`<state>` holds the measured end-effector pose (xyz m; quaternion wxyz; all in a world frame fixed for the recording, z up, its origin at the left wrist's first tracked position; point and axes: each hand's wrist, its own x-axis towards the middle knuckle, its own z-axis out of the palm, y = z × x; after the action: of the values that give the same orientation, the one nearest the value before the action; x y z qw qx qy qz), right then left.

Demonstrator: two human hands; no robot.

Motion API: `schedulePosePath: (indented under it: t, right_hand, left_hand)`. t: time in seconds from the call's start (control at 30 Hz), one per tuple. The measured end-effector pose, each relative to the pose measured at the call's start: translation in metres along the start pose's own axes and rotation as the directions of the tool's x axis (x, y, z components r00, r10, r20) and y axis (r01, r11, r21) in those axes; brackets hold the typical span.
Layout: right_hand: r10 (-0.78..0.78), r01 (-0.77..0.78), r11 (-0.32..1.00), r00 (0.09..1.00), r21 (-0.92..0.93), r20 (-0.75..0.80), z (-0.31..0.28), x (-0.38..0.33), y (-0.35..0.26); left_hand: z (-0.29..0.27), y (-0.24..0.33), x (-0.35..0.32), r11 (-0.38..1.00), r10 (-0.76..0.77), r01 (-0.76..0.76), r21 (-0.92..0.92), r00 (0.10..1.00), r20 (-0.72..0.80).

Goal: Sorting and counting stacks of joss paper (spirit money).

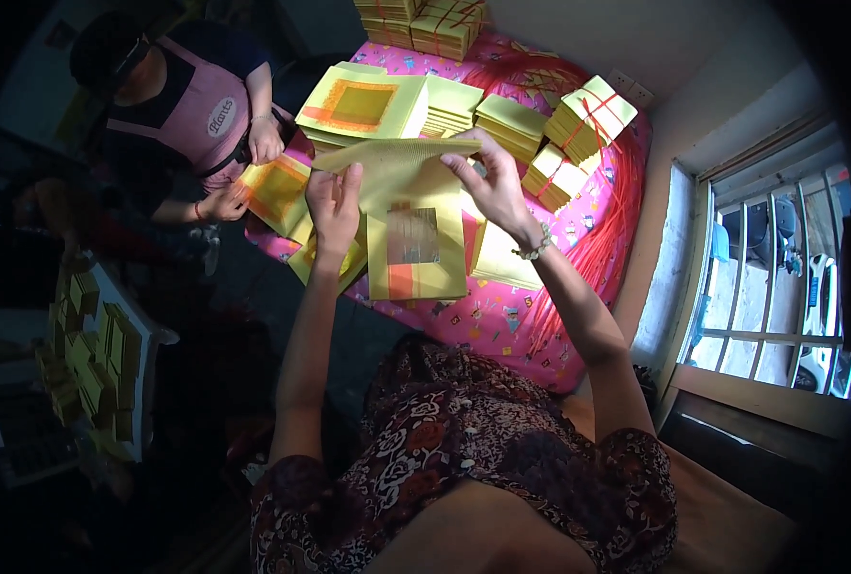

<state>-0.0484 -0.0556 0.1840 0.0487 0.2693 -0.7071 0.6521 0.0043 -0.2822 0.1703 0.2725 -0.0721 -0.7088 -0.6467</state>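
Note:
Between my two hands a sheaf of yellow joss paper [398,165] is held up by its side edges, slightly bowed, above the pink-covered table. My left hand [333,209] pinches its left end, thumb upward. My right hand [494,187], a bead bracelet at the wrist, grips its right end between thumb and fingers. Just below lies a yellow joss paper stack [377,251] with a dull metallic square and orange patches; the held sheaf hides its far part. Beyond it, a thick stack of joss paper [406,100] has an orange-gold square on top.
Bundles tied with red string [593,115] stand at the far right of the pink tablecloth [502,330], beside loose red strands [602,249]. At left a co-worker in a pink apron [200,105] handles an orange-and-yellow sheet [277,191]. A white side table [148,354] carries yellow stacks. A barred window is at right.

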Motion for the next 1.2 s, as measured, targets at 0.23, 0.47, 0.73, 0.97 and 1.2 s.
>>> schedulePosePath:
  t: [0.23,0.47,0.73,0.97,1.2]
  right_hand:
    - [-0.177,0.229,0.942,0.961,-0.248,0.213,-0.016,-0.044,0.016]
    - [0.085,-0.027,0.975,0.964,-0.221,0.253,-0.003,-0.119,0.038]
    - [0.438,-0.408,0.878,0.896,-0.25,0.075,0.01,-0.099,0.044]
    - [0.607,-0.611,0.791,0.79,-0.031,-0.087,0.024,-0.099,0.052]
    - [0.462,-0.474,0.739,0.874,-0.479,-0.152,0.026,-0.098,0.053]
  left_hand:
    - [-0.022,-0.013,-0.048,0.986,0.16,-0.168,0.013,0.953,0.256]
    - [-0.027,-0.031,-0.135,0.92,-0.357,0.306,0.247,0.912,0.201]
    - [-0.017,-0.05,-0.112,0.887,-0.414,0.393,0.241,0.909,0.042]
    - [-0.012,-0.05,-0.105,0.86,-0.423,0.396,0.32,0.906,0.015]
    - [-0.004,-0.042,-0.1,0.852,-0.42,0.395,0.343,0.908,-0.003]
